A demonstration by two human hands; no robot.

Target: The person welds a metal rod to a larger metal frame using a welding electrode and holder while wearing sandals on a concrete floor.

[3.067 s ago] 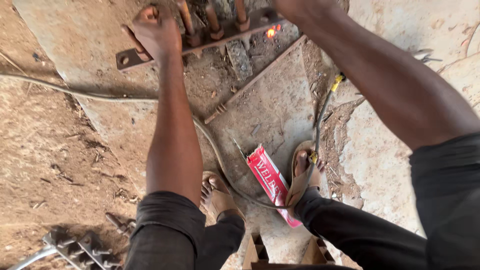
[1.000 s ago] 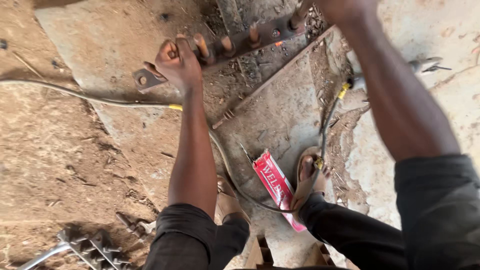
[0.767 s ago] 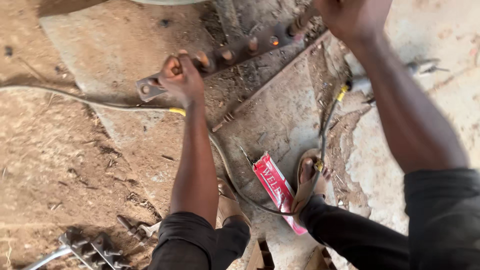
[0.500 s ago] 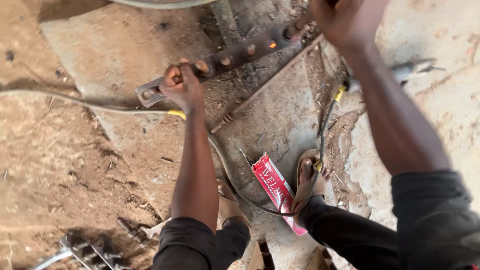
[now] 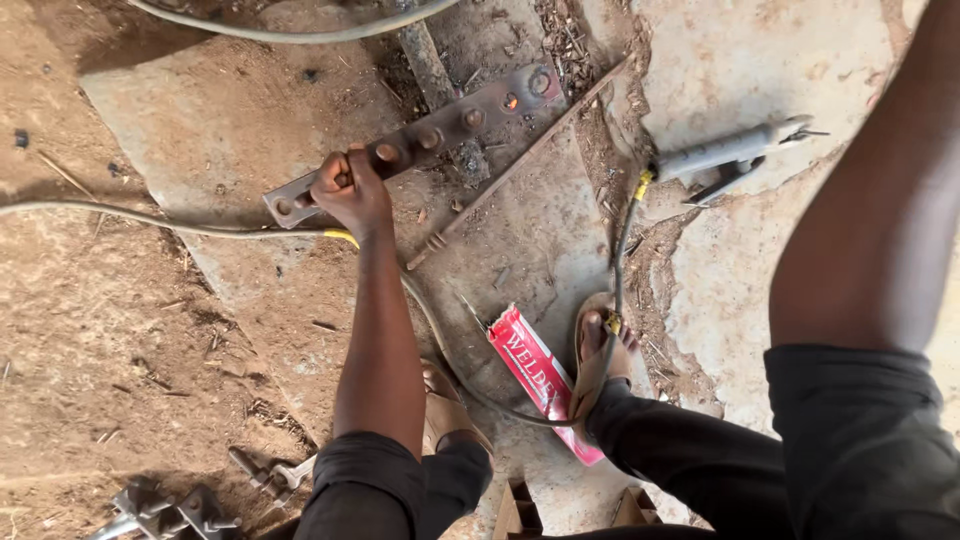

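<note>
Flat rusty steel bar with a row of round studs [image 5: 425, 140]: lying slantwise on the scuffed grey metal sheet [image 5: 250, 120], likely for a steady work surface.
Left hand [image 5: 350, 190]: fingers curled shut around the bar's near end, pinning it down.
Right hand: out of view; only the forearm crossing, right of the bar.
Grey-handled electrode holder [image 5: 730, 155]: laid aside right of the bar, untouched.
Red flat packet [image 5: 540, 375]: below the bar, beside a sandalled foot [image 5: 600, 350].

One package showed: a long, flat red box [image 5: 543, 383] with white lettering lay slanted on the grey slab [image 5: 250, 130], just beside the sandalled foot [image 5: 600, 350]. A cable [image 5: 470, 385] seemed to cross its lower part.
</note>
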